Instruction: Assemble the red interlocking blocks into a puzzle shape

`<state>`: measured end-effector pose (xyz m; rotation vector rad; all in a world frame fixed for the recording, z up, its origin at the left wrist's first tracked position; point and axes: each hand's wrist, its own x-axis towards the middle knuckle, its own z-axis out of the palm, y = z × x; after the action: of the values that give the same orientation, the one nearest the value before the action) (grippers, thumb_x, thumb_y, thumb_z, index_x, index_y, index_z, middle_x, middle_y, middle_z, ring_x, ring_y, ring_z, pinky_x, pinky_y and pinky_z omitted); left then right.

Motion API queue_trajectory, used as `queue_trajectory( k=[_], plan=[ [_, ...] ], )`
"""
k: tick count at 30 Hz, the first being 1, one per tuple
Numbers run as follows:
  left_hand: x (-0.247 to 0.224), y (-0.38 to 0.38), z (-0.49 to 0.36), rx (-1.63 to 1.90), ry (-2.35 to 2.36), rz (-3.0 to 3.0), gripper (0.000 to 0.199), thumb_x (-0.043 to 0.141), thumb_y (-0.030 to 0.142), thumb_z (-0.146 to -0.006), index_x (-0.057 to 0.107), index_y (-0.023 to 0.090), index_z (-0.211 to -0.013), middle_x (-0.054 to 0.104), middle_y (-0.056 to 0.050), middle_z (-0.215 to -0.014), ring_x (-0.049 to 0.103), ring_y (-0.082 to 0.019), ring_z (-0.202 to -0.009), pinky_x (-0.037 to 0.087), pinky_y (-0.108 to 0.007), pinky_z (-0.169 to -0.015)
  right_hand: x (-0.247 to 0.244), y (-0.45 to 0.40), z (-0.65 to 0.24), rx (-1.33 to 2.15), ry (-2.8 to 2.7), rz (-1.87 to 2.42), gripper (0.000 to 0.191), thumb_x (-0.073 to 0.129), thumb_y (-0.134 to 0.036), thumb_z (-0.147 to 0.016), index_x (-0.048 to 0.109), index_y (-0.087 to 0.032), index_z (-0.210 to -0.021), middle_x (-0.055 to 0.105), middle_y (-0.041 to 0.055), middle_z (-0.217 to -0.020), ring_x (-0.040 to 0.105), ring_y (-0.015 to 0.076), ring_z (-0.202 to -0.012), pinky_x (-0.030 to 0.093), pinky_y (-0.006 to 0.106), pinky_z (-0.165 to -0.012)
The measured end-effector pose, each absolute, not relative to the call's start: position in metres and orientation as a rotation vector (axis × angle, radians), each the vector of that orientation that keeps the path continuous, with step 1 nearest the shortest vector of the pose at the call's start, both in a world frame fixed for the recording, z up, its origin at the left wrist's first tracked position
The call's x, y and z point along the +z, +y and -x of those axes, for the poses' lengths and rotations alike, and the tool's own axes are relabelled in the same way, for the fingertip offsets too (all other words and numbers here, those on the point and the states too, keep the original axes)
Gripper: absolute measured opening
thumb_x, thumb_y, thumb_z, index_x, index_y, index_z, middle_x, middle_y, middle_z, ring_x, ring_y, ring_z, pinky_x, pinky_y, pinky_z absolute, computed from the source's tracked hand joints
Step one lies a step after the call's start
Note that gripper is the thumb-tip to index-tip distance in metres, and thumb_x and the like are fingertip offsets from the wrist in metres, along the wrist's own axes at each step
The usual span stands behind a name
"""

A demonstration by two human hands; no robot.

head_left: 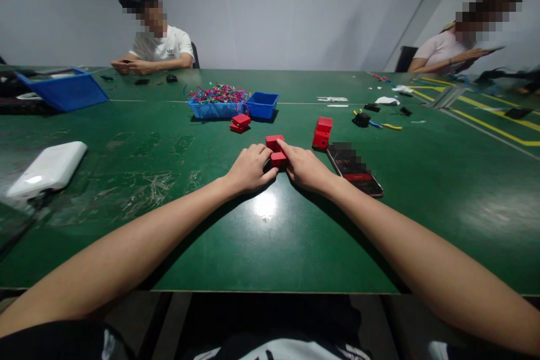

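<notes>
In the head view two small red blocks lie close together between my hands on the green table. The far red block point(273, 143) is partly covered by my fingers. Closer to me, the near red block point(278, 161) shows its rounded front face. My left hand point(251, 169) is curled round the blocks' left side, its thumb by the near one. From the right, my right hand point(307, 166) presses its fingers on them. Exactly how each fingertip meets the red pieces is partly hidden.
Beyond my hands lie a red block pair point(240, 123), a blue bin of wires point(217, 110) and a smaller blue bin point(262, 106). Right are stacked red blocks point(322, 134) and a phone point(356, 171). A white device point(48, 169) sits left. Two people sit opposite.
</notes>
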<state>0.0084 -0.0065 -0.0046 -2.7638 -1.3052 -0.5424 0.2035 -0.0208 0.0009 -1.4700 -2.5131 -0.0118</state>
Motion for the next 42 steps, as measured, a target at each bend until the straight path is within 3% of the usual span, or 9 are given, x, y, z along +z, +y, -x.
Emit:
queue_trajectory(
  k=[9, 15, 20, 22, 26, 32, 37, 42],
  plan=[
    [-0.010, -0.007, -0.009, -0.656, -1.399, 2.685, 0.024, 0.050, 0.034, -0.096, 0.058, 0.017, -0.110, 0.067, -0.013, -0.109, 0.062, -0.028, -0.099, 0.050, -0.041, -0.082, -0.002, -0.020, -0.203, -0.022, -2.483, 1.522, 0.072, 0.040, -0.012, -0.089, 0.021, -0.002, -0.157, 0.058, 0.0244, -0.141, 0.061, 0.0294, -0.121, 0.047, 0.040, -0.099],
    [-0.015, 0.001, -0.005, -0.887, -1.466, 2.664, 0.028, 0.044, 0.029, -0.099, 0.052, 0.016, -0.122, 0.064, -0.015, -0.118, 0.061, -0.027, -0.105, 0.051, -0.042, -0.089, 0.000, -0.022, -0.203, -0.016, -2.492, 1.502, 0.062, 0.040, -0.011, -0.091, 0.035, -0.006, -0.152, 0.060, 0.0204, -0.140, 0.059, 0.0278, -0.125, 0.046, 0.039, -0.102],
    [-0.013, 0.001, -0.007, -0.962, -1.263, 2.746, 0.026, 0.041, 0.026, -0.101, 0.053, 0.016, -0.122, 0.062, -0.014, -0.119, 0.060, -0.026, -0.110, 0.051, -0.041, -0.094, 0.002, -0.023, -0.200, 0.122, -2.375, 1.478, 0.040, 0.033, -0.022, -0.102, 0.062, -0.013, -0.128, 0.067, 0.0153, -0.131, 0.061, 0.0244, -0.122, 0.046, 0.036, -0.101],
    [-0.011, 0.000, -0.008, -0.943, -1.142, 2.801, 0.024, 0.040, 0.025, -0.101, 0.055, 0.017, -0.120, 0.063, -0.013, -0.117, 0.060, -0.025, -0.107, 0.051, -0.041, -0.095, 0.004, -0.022, -0.199, 0.192, -2.290, 1.497, 0.043, 0.028, -0.029, -0.105, 0.068, -0.015, -0.114, 0.072, 0.0135, -0.120, 0.066, 0.0226, -0.113, 0.047, 0.033, -0.095],
    [-0.009, -0.001, -0.008, -0.908, -0.952, 2.882, 0.022, 0.047, 0.026, -0.100, 0.054, 0.019, -0.120, 0.063, -0.012, -0.117, 0.060, -0.025, -0.107, 0.051, -0.041, -0.096, 0.008, -0.020, -0.200, 0.309, -2.212, 1.477, 0.051, 0.023, -0.033, -0.107, 0.070, -0.016, -0.099, 0.075, 0.0092, -0.104, 0.069, 0.0200, -0.098, 0.047, 0.028, -0.086],
    [-0.009, -0.001, -0.005, -0.750, -1.107, 2.851, 0.042, 0.061, 0.031, -0.088, 0.049, 0.014, -0.125, 0.057, -0.016, -0.121, 0.060, -0.030, -0.110, 0.054, -0.044, -0.092, 0.004, -0.017, -0.200, 0.358, -2.158, 1.483, 0.042, 0.032, -0.030, -0.104, 0.071, -0.017, -0.096, 0.075, 0.0102, -0.108, 0.067, 0.0212, -0.104, 0.046, 0.028, -0.090],
    [-0.009, 0.000, -0.004, -0.764, -1.230, 2.820, 0.029, 0.063, 0.032, -0.087, 0.055, 0.018, -0.111, 0.056, -0.011, -0.109, 0.062, -0.027, -0.101, 0.055, -0.042, -0.087, -0.002, -0.012, -0.201, 0.402, -2.100, 1.446, 0.040, 0.036, -0.032, -0.103, 0.072, -0.017, -0.094, 0.075, 0.0132, -0.110, 0.067, 0.0238, -0.108, 0.046, 0.031, -0.094],
    [-0.015, 0.002, -0.004, -0.932, -1.135, 2.836, 0.024, 0.065, 0.022, -0.086, 0.058, 0.021, -0.109, 0.056, -0.007, -0.111, 0.063, -0.020, -0.090, 0.054, -0.032, -0.077, -0.003, -0.009, -0.204, 0.523, -1.998, 1.373, 0.042, 0.040, -0.036, -0.100, 0.074, -0.017, -0.085, 0.076, 0.0096, -0.097, 0.069, 0.0237, -0.096, 0.047, 0.030, -0.085]
  ],
)
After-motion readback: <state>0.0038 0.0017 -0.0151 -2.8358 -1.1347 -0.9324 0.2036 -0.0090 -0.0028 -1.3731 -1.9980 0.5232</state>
